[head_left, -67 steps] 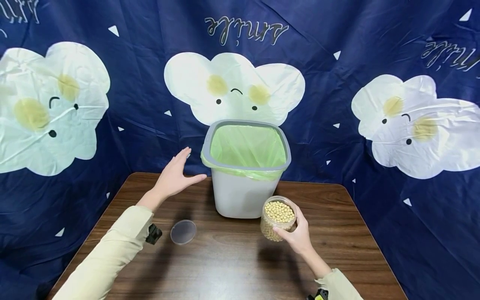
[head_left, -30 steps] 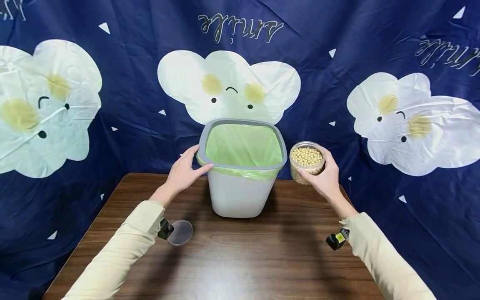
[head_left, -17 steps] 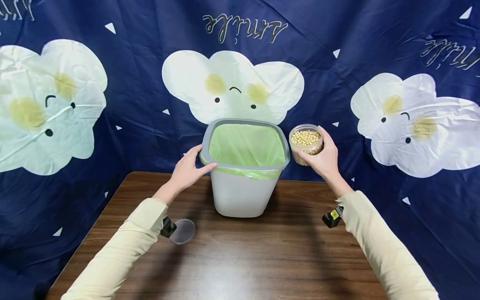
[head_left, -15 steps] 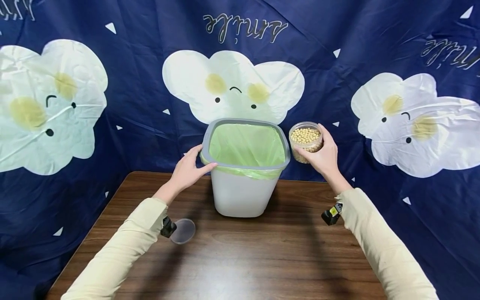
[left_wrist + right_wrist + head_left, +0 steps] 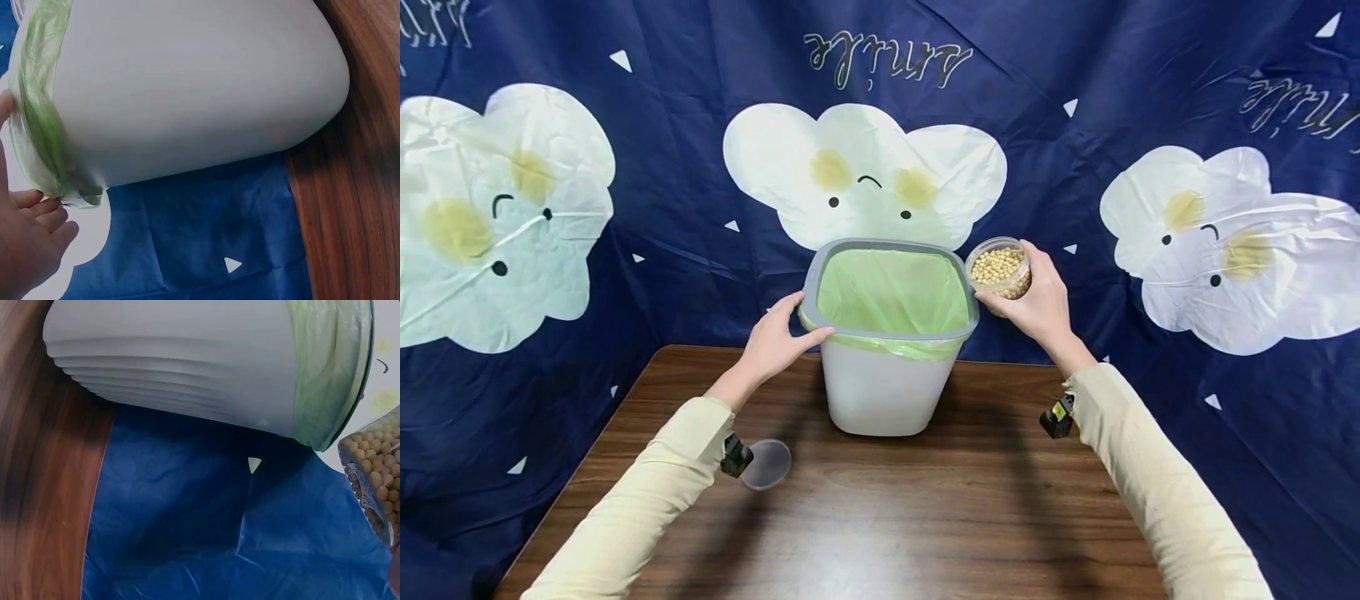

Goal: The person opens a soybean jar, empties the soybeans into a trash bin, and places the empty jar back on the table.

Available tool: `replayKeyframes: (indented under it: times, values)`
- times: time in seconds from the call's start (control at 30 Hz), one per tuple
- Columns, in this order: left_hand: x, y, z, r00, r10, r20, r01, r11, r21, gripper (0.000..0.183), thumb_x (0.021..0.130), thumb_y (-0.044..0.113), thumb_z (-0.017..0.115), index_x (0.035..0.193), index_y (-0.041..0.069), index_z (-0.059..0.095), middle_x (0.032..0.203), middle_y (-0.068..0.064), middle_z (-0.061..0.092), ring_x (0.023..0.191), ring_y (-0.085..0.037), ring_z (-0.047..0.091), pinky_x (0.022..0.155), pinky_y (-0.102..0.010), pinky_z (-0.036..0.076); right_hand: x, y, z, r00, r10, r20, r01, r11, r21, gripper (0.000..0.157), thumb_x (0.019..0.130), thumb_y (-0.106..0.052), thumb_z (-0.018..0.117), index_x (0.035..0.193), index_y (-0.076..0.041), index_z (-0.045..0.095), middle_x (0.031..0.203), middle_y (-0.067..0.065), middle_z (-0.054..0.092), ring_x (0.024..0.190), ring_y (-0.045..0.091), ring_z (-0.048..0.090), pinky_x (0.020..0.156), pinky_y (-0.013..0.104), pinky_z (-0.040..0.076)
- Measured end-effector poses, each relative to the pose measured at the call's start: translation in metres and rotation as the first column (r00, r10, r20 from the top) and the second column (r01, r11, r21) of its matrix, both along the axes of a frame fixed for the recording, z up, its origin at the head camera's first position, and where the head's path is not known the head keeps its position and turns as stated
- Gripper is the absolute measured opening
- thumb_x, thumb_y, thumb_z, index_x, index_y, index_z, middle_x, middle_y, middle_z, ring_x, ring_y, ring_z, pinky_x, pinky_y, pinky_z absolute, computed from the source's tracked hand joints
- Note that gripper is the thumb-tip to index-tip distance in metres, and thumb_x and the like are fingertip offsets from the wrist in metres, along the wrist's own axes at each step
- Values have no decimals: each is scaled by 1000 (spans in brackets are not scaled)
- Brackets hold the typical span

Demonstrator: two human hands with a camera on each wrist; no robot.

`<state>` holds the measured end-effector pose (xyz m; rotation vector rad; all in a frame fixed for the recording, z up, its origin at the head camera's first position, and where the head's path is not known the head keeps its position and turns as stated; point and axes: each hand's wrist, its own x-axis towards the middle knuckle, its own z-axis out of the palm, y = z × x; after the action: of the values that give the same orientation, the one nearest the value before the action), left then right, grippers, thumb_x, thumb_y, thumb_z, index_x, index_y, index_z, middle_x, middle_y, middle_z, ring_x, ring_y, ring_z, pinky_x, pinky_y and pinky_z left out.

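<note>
A light grey trash bin (image 5: 880,392) with a grey rim and a green liner bag (image 5: 891,292) stands upright at the table's back edge. My left hand (image 5: 771,343) holds its near left corner, thumb on the front of the rim and fingers along the left side. In the left wrist view the fingertips (image 5: 53,212) bend in at the bag's folded edge. My right hand (image 5: 1043,300) grips a clear plastic jar (image 5: 1017,287) full of round yellow soybeans (image 5: 996,265). The jar is lidless, tilted slightly left, close to the bin's right rim; its beans show through the wall (image 5: 378,469).
A round clear lid (image 5: 767,464) lies on the brown wooden table (image 5: 880,517), partly overlapped by the left wrist camera (image 5: 736,456). Dark blue cloth (image 5: 1045,192) with white clouds hangs behind and at both sides. The right wrist carries another camera (image 5: 1057,417).
My right hand has lifted the jar from low in front of the bin, out right and up beside its rim, now tipping it left. My left hand has moved onto the bin's rim.
</note>
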<state>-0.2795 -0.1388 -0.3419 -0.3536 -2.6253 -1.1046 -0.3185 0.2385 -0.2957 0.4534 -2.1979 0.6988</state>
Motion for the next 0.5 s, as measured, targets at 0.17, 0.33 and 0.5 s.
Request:
replayKeyframes:
  times: [0.17,0.33,0.5]
  values:
    - [0,-1,0,1000,3,4,-3,1000,13,80,76,51,66,138,9,37,138,-11,41,127,-30,35,102,-48,30,-2,-3,5,999,23,-24,-21,995,100,95,52,-38,85,129,-1,44,119,20,52,107,34,49,88,48,41]
    - [0,-1,1,1000,-6,17,5,1000,11,81,76,51,66,138,9,37,138,-12,40,127,-31,35,101,-49,30,-5,-4,8,999,44,-24,-39,982,185,93,51,-36,84,127,1,45,118,20,53,105,36,49,87,49,41]
    - [0,-1,2,1000,-8,25,8,1000,6,82,75,53,65,138,9,36,138,-12,40,127,-31,35,101,-49,30,-8,-4,11,996,82,-43,-66,955,290,91,51,-37,82,125,3,46,120,21,51,107,38,48,89,49,40]
